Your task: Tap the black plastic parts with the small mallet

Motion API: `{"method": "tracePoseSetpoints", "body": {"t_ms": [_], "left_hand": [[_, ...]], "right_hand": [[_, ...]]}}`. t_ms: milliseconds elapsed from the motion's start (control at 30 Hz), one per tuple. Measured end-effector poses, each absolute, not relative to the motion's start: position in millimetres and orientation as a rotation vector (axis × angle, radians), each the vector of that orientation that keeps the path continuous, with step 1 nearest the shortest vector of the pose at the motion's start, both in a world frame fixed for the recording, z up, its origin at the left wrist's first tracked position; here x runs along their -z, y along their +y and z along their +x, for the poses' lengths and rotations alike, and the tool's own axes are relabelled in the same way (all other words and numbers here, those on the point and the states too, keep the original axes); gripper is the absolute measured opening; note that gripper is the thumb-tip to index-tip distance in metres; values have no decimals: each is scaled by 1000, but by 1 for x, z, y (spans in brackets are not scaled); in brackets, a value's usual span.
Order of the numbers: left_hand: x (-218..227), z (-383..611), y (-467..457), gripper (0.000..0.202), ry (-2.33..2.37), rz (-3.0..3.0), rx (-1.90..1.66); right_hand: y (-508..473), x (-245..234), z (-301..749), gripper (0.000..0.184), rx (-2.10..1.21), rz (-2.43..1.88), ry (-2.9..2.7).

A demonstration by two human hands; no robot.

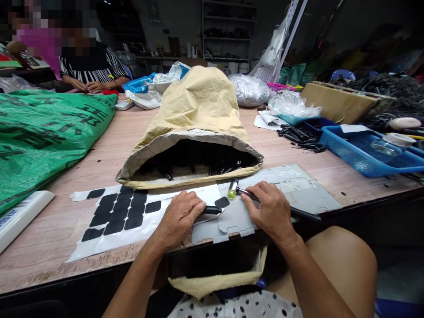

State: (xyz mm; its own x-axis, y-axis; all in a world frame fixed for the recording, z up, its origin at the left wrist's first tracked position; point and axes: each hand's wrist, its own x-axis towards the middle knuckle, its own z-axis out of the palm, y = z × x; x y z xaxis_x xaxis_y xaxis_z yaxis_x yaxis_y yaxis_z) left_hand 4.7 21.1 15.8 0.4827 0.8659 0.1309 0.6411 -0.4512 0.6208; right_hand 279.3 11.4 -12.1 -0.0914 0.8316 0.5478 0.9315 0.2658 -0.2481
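Observation:
My left hand (180, 216) is closed around a short black cylindrical piece (212, 210) that points right, low over the grey cardboard. My right hand (269, 207) grips the dark handle of a small hammer (232, 189); its head, with a yellow-green face, is just above the black piece's end. Beside the black piece lies a loose black rounded-square sticker (222, 202). Left of my left hand, a white backing sheet (89, 247) carries several such black stickers. Directly ahead, an open tan sack (198, 106) lies on its side with black parts inside its dark mouth.
Flat grey cardboard (298, 190) covers the table's front edge. A green woven sack (49, 132) and a white box (23, 218) lie left; a blue basket (364, 154) and loose black parts (301, 139) are right. Below the edge hangs another tan bag (218, 282). People sit across.

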Motion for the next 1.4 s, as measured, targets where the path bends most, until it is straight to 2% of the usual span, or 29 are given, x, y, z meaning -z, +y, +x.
{"method": "tracePoseSetpoints", "body": {"t_ms": [233, 333, 433, 567, 733, 833, 967, 1033, 1100, 1200, 1400], "left_hand": [[-26, 26, -39, 27, 1044, 2024, -653], [-17, 40, -67, 19, 960, 2268, -653], [3, 49, -83, 19, 1041, 2573, -613], [36, 51, -91, 23, 1181, 2624, -303], [59, 49, -92, 28, 1604, 2210, 169], [43, 48, -93, 27, 1560, 2120, 152], [-10, 37, -73, 20, 1325, 2103, -305], [-36, 24, -41, 25, 1508, 2056, -576], [-53, 7, 2, 27, 1996, 1962, -783], [-61, -16, 65, 30, 2480, 1734, -619], [-45, -38, 108, 42, 2605, 1561, -299]], "right_hand": [[8, 10, 277, 16, 237, -1608, -1944], [9, 12, 279, 17, 243, -1606, -1948], [10, 14, 280, 17, 253, -1598, -1952], [9, 15, 280, 17, 257, -1594, -1955], [9, 14, 279, 17, 276, -1586, -1953], [9, 14, 279, 17, 273, -1588, -1964], [9, 15, 280, 17, 273, -1595, -1963], [9, 16, 280, 17, 273, -1594, -1957], [10, 16, 280, 16, 270, -1590, -1951], [10, 16, 280, 15, 258, -1582, -1946], [10, 17, 281, 15, 239, -1586, -1930]]}}
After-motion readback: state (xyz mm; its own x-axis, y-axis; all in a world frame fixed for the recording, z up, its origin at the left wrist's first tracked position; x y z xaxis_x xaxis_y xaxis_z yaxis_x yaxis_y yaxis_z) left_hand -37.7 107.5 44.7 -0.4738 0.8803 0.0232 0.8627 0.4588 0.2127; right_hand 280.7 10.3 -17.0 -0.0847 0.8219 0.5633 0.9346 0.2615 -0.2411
